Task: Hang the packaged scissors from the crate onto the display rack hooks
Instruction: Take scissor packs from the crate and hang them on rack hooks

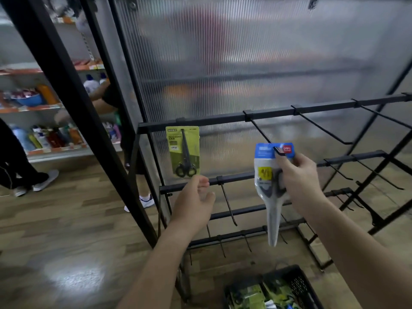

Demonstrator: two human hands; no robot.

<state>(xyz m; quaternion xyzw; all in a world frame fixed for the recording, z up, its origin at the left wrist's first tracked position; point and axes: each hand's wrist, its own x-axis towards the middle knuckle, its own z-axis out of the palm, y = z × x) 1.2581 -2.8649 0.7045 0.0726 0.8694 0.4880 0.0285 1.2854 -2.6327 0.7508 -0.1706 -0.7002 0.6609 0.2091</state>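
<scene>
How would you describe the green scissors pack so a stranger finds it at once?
On the black display rack, look at the top bar's left end: the green scissors pack hangs there. The neighbouring blue-topped pack is in the right hand.

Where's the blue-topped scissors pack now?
Head view, right of centre: the right hand holds the blue-topped scissors pack at a black hook's tip, right of the green-carded pack.

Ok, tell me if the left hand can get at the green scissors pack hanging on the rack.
Probably yes. The left hand is open and holds nothing, its fingers just below the green scissors pack, with nothing between them.
</scene>
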